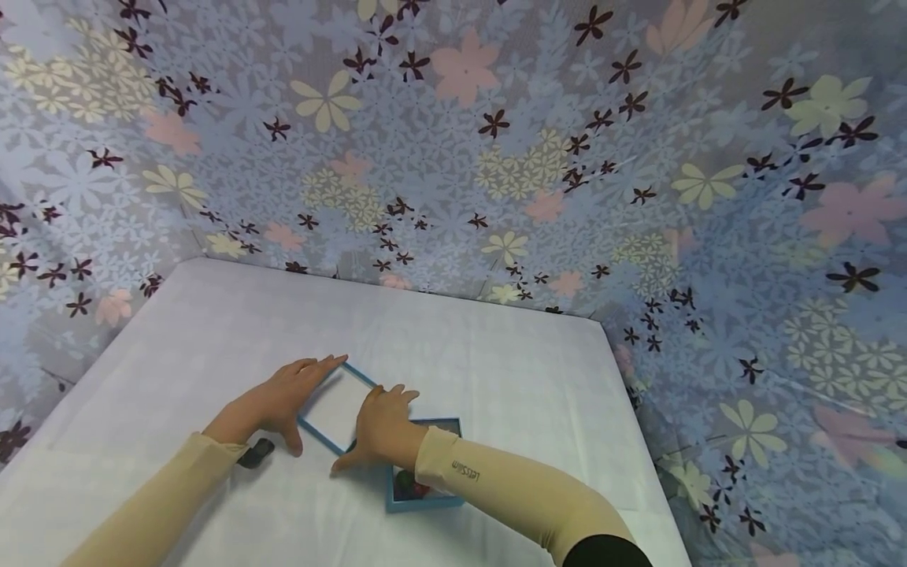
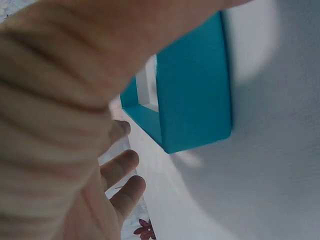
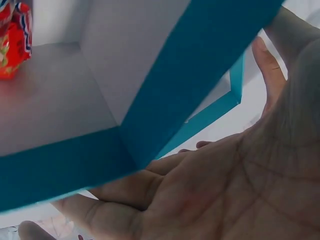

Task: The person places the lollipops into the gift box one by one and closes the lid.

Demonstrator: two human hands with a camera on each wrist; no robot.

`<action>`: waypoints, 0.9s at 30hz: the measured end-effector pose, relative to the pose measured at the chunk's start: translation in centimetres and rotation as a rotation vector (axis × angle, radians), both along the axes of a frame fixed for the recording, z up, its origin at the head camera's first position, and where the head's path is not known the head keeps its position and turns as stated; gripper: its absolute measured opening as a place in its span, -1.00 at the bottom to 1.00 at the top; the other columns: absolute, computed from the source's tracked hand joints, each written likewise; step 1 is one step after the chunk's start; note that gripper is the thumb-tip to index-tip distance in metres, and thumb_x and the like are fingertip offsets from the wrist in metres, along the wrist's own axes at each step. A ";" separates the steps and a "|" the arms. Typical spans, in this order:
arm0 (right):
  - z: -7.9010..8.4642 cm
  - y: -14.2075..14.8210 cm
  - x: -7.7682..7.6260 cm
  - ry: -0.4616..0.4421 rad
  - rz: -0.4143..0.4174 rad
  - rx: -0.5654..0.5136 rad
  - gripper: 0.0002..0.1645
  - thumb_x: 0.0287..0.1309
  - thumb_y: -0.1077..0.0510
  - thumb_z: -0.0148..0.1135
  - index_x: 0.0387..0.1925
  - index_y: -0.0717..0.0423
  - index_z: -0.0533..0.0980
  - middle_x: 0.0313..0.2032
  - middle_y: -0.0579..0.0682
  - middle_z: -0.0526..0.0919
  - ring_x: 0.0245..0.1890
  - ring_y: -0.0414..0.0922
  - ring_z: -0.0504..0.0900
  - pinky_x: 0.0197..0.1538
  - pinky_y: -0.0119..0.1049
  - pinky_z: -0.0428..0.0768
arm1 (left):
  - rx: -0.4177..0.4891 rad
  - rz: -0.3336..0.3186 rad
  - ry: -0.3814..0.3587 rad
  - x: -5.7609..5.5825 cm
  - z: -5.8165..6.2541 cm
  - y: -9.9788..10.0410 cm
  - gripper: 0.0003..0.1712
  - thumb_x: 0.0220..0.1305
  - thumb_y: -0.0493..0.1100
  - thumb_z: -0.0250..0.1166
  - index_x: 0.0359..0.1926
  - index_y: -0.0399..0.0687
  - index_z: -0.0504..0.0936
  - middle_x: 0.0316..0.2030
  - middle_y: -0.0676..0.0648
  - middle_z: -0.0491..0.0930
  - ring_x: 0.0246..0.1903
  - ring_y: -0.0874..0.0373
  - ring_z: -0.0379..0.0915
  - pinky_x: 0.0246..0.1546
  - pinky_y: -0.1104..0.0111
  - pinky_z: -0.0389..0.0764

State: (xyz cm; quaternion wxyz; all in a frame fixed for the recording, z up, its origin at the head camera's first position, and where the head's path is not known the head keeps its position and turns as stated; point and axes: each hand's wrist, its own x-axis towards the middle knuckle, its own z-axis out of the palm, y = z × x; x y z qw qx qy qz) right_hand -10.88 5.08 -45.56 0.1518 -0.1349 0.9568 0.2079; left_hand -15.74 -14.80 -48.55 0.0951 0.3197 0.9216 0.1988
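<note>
A shallow blue-rimmed box part with a white inside (image 1: pixel 338 405) lies on the table between the two hands. Along its left side rests the left hand (image 1: pixel 279 398), fingers stretched out and thumb near the corner. The left wrist view shows its teal outer wall (image 2: pixel 195 95) close beside that hand. The right hand (image 1: pixel 383 425) spreads its fingers over the right side, partly covering it. Under the right wrist stands a second teal box (image 1: pixel 425 504), partly hidden by the forearm. A red wrapped packet (image 3: pixel 15 45) lies inside it, and the right palm is beside its wall.
A white cloth covers the table (image 1: pixel 510 378). Flowered fabric (image 1: pixel 453 157) hangs behind it and along its sides. A small black device (image 1: pixel 257 453) sits at the left wrist.
</note>
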 end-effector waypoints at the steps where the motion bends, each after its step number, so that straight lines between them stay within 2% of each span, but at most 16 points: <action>1: 0.0 0.0 0.0 0.001 0.005 0.001 0.74 -0.54 -0.93 0.05 0.46 0.26 0.24 0.29 0.18 0.52 0.30 0.20 0.45 0.26 0.18 0.45 | -0.006 -0.002 0.004 0.0 -0.1 0.0 0.83 -0.74 -0.08 0.84 0.60 0.11 -0.14 0.52 -0.27 0.11 0.40 -0.38 0.05 0.30 -0.30 0.22; 12: 0.1 -0.3 -0.2 0.016 0.000 0.013 0.67 -0.37 -0.89 0.03 0.49 0.28 0.19 0.29 0.24 0.51 0.33 0.22 0.45 0.26 0.19 0.47 | -0.011 -0.017 0.017 0.0 -0.6 0.0 0.82 -0.73 -0.10 0.83 0.61 0.12 -0.14 0.50 -0.24 0.16 0.38 -0.37 0.10 0.29 -0.29 0.25; 20: -0.2 0.0 -0.6 0.029 0.030 0.034 0.68 -0.41 -0.90 0.03 0.50 0.25 0.17 0.25 0.16 0.56 0.23 0.13 0.54 0.27 0.07 0.49 | -0.010 -0.049 0.058 -0.2 -0.5 0.1 0.81 -0.74 -0.08 0.83 0.60 0.08 -0.11 0.45 -0.20 0.24 0.31 -0.28 0.23 0.28 -0.23 0.29; 23: -0.3 0.3 -0.8 0.039 0.037 -0.002 0.68 -0.42 -0.90 0.06 0.50 0.24 0.17 0.23 0.16 0.58 0.19 0.10 0.57 0.26 0.04 0.50 | -0.010 -0.046 0.059 -0.2 -0.5 0.1 0.81 -0.72 -0.07 0.83 0.60 0.10 -0.12 0.44 -0.21 0.26 0.31 -0.27 0.23 0.28 -0.23 0.29; 27: -0.3 0.9 -1.4 0.045 0.036 -0.107 0.65 -0.41 -0.86 0.15 0.48 0.24 0.19 0.19 0.15 0.60 0.15 0.06 0.58 0.23 0.03 0.52 | 0.003 -0.015 0.030 -0.4 -0.4 0.1 0.82 -0.70 -0.07 0.83 0.61 0.15 -0.15 0.43 -0.23 0.28 0.32 -0.31 0.22 0.25 -0.25 0.32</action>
